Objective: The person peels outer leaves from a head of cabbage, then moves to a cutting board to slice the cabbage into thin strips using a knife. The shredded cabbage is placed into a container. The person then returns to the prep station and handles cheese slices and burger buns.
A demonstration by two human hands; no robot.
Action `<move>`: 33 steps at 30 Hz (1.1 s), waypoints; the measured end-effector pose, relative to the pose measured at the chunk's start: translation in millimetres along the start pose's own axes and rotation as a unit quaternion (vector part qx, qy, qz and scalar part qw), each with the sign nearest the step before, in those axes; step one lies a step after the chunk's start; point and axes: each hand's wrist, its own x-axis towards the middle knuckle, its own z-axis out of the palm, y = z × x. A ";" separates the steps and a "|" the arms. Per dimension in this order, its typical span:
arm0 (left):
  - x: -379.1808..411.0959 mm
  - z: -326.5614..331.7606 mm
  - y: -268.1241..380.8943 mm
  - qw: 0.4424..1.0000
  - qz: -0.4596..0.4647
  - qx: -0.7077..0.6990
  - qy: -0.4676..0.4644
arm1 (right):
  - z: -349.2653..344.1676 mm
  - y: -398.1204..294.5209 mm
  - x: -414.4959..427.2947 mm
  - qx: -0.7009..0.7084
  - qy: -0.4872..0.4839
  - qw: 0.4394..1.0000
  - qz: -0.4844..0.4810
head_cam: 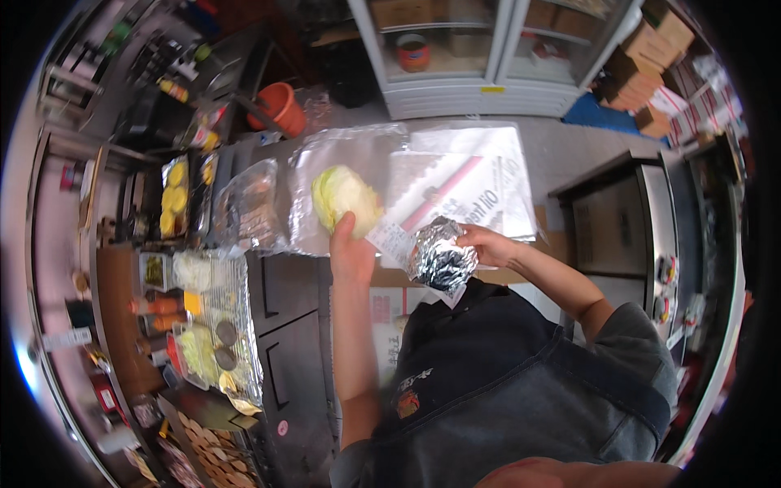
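Note:
My left hand (351,247) grips a pale green head of lettuce (346,198) from its near side. The thumb shows on top; the other fingers are mostly hidden. My right hand (491,244) holds a crumpled aluminium foil bundle (443,256) by its right side, in front of the dark apron (482,329). What the foil covers cannot be seen. A printed paper slip (390,240) runs between the left hand and the foil and passes beneath the bundle. Beyond the hands lie a foil-covered work surface (390,137) and a printed white plastic bag (470,195).
Left of the lettuce lies a clear plastic bag (259,207) with brownish contents. A foil-lined wire rack (241,293) holds vegetable tubs, with sauce bottles (155,305) beside it. Bun halves (219,454) fill a lower-left tray. A glass-door refrigerator (439,55) and orange bucket (280,110) stand beyond.

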 end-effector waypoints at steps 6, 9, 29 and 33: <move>45.1 66.2 -68.7 0.996 -0.076 0.018 -0.046 | -45.9 -17.2 -67.8 0.018 0.058 0.997 -0.052; 61.4 86.3 -95.4 0.992 -0.108 -0.011 -0.071 | -58.4 -23.3 -85.6 -0.052 0.061 0.992 -0.098; 109.5 16.5 -190.4 0.990 -0.104 0.096 0.004 | -152.0 -85.4 -25.3 -0.439 0.009 0.892 0.108; 135.9 6.4 -172.7 0.986 -0.157 0.052 0.009 | -162.5 -92.7 -5.4 -0.423 -0.001 0.897 0.125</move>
